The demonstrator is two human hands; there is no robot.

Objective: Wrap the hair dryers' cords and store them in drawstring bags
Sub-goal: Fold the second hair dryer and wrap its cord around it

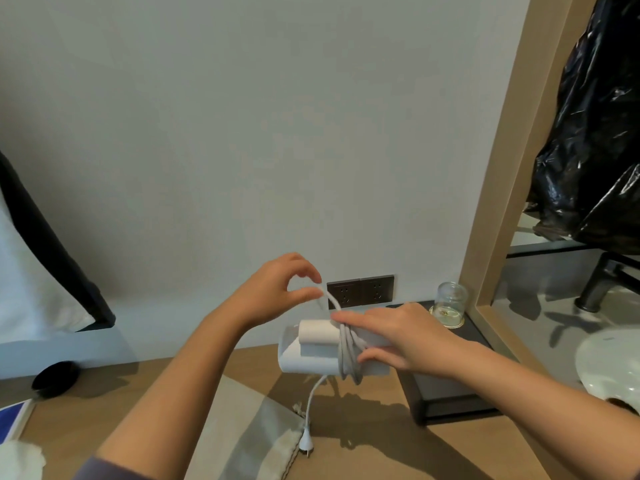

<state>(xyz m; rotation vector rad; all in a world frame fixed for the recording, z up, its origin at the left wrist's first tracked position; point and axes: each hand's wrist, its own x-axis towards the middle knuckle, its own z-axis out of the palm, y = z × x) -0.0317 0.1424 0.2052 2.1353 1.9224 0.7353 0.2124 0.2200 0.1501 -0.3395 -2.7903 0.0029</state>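
Observation:
A white folded hair dryer (311, 351) is held above the wooden counter (374, 441). Its grey-white cord (348, 355) is wound several turns around the body. My right hand (398, 336) grips the dryer at its right end, index finger laid over the windings. My left hand (277, 289) pinches a strand of the cord and pulls it up and left from the coils. The loose end hangs down to the plug (306, 445), which dangles over a beige drawstring bag (249, 431) lying flat on the counter.
A black tray (446, 393) with an upturned glass (450, 304) sits to the right, under a double wall socket (360, 291). A white basin (609, 362) and dark tap (599, 285) lie far right. A black round object (55, 379) rests at left.

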